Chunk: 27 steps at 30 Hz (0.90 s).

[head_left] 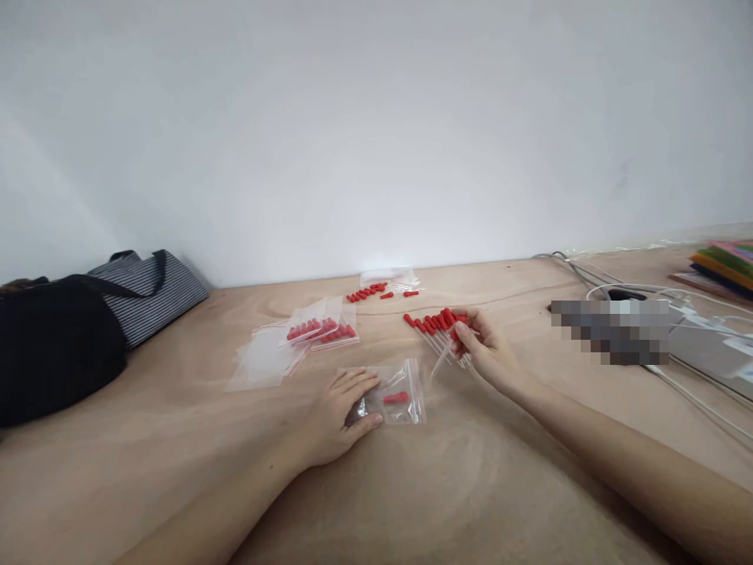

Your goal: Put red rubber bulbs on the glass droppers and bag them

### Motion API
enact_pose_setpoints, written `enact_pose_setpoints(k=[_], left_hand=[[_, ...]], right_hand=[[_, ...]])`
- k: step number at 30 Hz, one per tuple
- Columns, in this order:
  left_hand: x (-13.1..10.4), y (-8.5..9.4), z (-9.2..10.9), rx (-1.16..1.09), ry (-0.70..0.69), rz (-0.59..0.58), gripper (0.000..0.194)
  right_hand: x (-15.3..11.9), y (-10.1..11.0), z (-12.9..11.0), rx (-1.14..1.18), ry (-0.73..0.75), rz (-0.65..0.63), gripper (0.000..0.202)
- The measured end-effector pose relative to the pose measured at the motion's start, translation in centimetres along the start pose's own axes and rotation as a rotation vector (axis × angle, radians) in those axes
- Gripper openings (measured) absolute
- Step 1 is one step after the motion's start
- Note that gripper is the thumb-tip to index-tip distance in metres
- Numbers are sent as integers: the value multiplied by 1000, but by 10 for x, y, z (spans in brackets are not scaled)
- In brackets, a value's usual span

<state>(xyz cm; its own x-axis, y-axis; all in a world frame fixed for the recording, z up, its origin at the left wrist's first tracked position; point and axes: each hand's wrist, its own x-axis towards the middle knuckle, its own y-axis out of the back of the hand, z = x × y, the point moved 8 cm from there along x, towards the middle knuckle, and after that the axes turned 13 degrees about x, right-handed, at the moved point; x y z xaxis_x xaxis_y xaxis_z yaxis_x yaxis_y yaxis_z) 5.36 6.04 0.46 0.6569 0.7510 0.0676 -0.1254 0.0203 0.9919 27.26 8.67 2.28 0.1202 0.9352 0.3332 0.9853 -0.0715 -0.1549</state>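
Observation:
A clear zip bag [416, 404] lies on the wooden table, its zip edge to the right, with a red rubber bulb [396, 398] inside. My left hand [347, 412] rests on the bag's left part, fingers and thumb apart. My right hand [475, 341] pinches a dropper with a red bulb, its clear tube [440, 361] slanting down to the left. Beside and behind those fingers, a row of red-bulbed droppers [434, 322] lies on the table. To the left are filled bags of red bulbs [321, 329] overlapping flat clear bags [262, 357].
More red-bulbed droppers [368, 293] lie near the wall by a clear bag [387, 276]. A black bag [59, 345] and a striped bag [158, 294] stand left. Cables [700, 392], a grey device [706, 345] and colourful sheets [726, 267] are at right.

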Motion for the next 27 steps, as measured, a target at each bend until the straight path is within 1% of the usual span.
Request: enact_pose_setpoints(k=[3, 5, 7, 12, 15, 18, 20, 23, 25, 27], left_hand=[[0, -2, -1, 9, -4, -4, 48], [0, -3, -1, 13, -2, -11, 49], [1, -3, -1, 15, 1, -15, 49], [1, -2, 0, 17, 0, -18, 48], [1, -2, 0, 17, -5, -19, 49], [1, -3, -1, 11, -10, -3, 48], [1, -3, -2, 6, -13, 11, 48], [0, -3, -2, 6, -15, 20, 48], [0, -3, -1, 12, -11, 11, 48], [1, -3, 0, 15, -6, -3, 48]], right_hand=[[-16, 14, 13, 125, -54, 90, 37], [-21, 15, 20, 163, -89, 132, 40], [-23, 10, 26, 196, -129, 137, 43], [-32, -6, 41, 274, -268, 95, 46], [-40, -16, 45, 211, -305, -2, 42], [-47, -26, 44, 69, -302, -158, 35], [-50, -34, 42, -29, -287, -280, 29], [-53, -44, 34, -193, -212, -442, 21], [-52, -48, 32, -270, -173, -495, 19], [-49, -51, 34, -282, -184, -498, 20]])
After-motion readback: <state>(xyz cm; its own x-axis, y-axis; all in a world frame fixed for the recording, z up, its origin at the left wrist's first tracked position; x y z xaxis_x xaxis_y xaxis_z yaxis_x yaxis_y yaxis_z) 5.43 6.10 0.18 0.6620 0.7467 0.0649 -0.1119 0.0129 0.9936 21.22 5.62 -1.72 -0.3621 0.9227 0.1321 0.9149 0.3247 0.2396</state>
